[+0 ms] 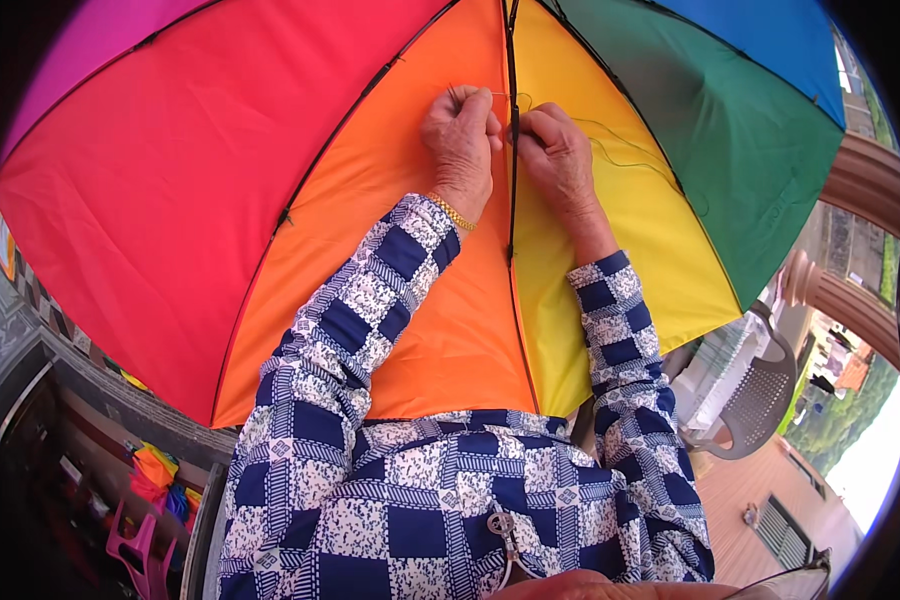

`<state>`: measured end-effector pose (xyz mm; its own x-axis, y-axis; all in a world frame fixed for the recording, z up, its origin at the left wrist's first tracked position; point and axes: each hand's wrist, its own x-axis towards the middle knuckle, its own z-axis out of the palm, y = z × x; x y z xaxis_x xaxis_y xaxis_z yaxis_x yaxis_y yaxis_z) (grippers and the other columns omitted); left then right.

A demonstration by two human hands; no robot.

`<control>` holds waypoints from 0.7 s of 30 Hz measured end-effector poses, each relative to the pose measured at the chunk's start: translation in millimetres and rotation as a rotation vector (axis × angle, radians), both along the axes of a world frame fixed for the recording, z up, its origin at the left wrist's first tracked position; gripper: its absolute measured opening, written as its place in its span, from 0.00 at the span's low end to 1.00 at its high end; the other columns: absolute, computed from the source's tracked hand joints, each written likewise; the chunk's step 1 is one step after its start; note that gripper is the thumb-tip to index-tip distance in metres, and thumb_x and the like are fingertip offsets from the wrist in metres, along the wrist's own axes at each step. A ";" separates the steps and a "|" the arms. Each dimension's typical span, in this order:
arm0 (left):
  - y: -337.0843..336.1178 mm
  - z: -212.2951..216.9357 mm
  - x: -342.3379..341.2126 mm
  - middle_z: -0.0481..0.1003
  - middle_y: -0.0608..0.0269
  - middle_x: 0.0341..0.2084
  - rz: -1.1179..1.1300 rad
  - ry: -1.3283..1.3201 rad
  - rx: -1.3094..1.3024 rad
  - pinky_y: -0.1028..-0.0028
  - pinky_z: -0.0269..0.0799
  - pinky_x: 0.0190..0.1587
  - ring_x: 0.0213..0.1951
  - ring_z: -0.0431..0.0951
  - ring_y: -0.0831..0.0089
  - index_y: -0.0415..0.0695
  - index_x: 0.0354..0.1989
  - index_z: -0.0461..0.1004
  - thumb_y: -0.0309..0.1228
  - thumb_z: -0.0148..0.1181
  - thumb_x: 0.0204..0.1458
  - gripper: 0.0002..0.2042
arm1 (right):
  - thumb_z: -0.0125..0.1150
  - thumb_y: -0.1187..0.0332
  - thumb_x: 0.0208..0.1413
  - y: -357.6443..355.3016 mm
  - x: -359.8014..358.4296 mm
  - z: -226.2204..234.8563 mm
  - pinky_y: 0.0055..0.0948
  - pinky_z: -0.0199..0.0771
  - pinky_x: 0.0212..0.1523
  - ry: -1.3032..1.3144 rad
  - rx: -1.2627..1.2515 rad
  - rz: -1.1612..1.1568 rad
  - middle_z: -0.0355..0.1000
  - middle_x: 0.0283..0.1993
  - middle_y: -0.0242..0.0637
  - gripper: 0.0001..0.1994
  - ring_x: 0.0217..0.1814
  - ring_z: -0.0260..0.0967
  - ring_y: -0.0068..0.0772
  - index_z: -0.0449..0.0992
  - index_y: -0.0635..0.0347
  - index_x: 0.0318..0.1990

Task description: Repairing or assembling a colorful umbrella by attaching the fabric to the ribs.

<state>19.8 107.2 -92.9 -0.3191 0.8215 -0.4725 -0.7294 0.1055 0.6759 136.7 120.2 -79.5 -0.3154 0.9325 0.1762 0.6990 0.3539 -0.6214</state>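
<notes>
An open umbrella point(380, 330) with rainbow-coloured panels fills most of the view, its inner side and dark ribs facing me. My left hand point(462, 140) is closed over the orange panel, thumb and forefinger pinched on a thin, pale strand of thread point(505, 94) that crosses the middle rib; whether a needle is there is too fine to tell. Just right of that rib, my right hand point(555, 155) pinches at the dark umbrella rib point(513, 190), fingertips partly hidden. Loose dark thread point(625, 145) curls across the yellow panel towards the green one.
A grey plastic chair point(755, 395) stands to the right, near brown columns point(850, 300). At the lower left are a pink plastic stool point(140, 550) and a heap of colourful cloth point(158, 475). Part of another hand or skin point(590, 588) shows at the bottom edge beside glasses.
</notes>
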 end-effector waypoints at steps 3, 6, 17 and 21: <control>-1.2 1.4 -1.0 0.65 0.70 0.11 0.006 0.020 0.013 0.82 0.59 0.14 0.11 0.62 0.83 0.44 0.21 0.66 0.27 0.55 0.49 0.07 | 0.55 0.74 0.41 0.8 -0.6 -0.4 0.33 0.67 0.30 -0.004 0.009 0.002 0.67 0.27 0.35 0.02 0.30 0.68 0.39 0.74 0.58 0.25; -3.0 -0.4 0.6 0.65 0.70 0.11 0.000 0.024 0.020 0.82 0.59 0.14 0.11 0.62 0.83 0.44 0.21 0.66 0.27 0.55 0.49 0.07 | 0.55 0.74 0.41 0.3 0.0 -1.4 0.33 0.68 0.30 0.007 0.000 -0.002 0.68 0.27 0.35 0.03 0.30 0.68 0.39 0.74 0.58 0.26; -3.4 -2.0 -0.5 0.66 0.71 0.13 -0.039 0.047 0.019 0.83 0.59 0.15 0.13 0.62 0.83 0.45 0.25 0.67 0.27 0.56 0.49 0.05 | 0.55 0.73 0.43 -0.5 0.2 -2.3 0.34 0.68 0.30 0.005 0.000 -0.004 0.68 0.27 0.35 0.03 0.30 0.69 0.39 0.74 0.57 0.26; -1.9 0.2 -0.2 0.66 0.72 0.14 -0.082 0.058 -0.007 0.83 0.60 0.15 0.14 0.64 0.84 0.45 0.24 0.67 0.27 0.56 0.49 0.05 | 0.55 0.73 0.43 -0.6 -1.8 -2.6 0.34 0.68 0.30 -0.002 0.007 -0.008 0.68 0.27 0.35 0.03 0.30 0.69 0.39 0.74 0.57 0.26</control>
<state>19.6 105.3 -92.6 -0.2774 0.8430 -0.4608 -0.6778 0.1681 0.7157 134.9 119.6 -82.1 -0.3078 0.9338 0.1823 0.7031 0.3523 -0.6177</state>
